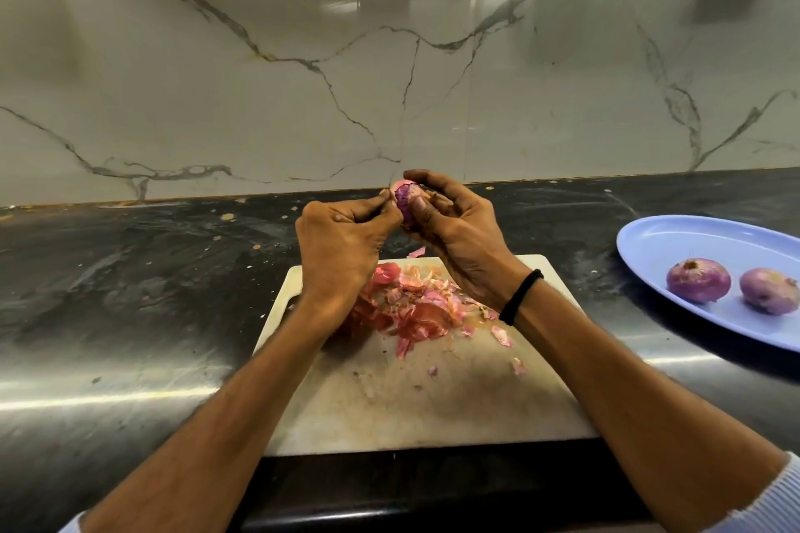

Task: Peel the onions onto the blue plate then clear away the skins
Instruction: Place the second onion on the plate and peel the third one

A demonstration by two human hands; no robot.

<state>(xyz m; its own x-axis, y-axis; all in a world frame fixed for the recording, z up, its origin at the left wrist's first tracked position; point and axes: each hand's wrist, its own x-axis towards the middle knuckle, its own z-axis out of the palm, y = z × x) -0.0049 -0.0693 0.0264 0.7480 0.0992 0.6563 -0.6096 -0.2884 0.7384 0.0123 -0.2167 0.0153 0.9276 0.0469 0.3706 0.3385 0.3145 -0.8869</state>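
Purple onion (407,199) sits cupped in the right hand (450,238), fingers curled round it, thumb pressed on its near face. Left hand (342,242) is just left of it, thumb and forefinger pinched on a skin flap (391,189) at the onion's upper edge. The flap is tiny and looks pale pink. Both hands are held up beyond the far edge of the cutting board (433,402), over the dark tabletop (130,273). Skins pile (411,307) lies below the wrists, on the board. Blue plate (658,247) is well off to the right of the right hand, with two peeled onions (698,280) on it, near each other but apart.

Step in hand, my read: stripping dry skin off a third onion, so the task is mid-way and clearing is not yet begun.

Doing it well: pull the flap down and away along the onion's curve, not straight out, since thin skin likely tears short. Right hand should roll the onion toward the left hand to bring up fresh edges. The grip wants to be firm, as a peeled surface is probably slick. Bring both hands back over the board so scraps drop on the pile, not the tabletop.
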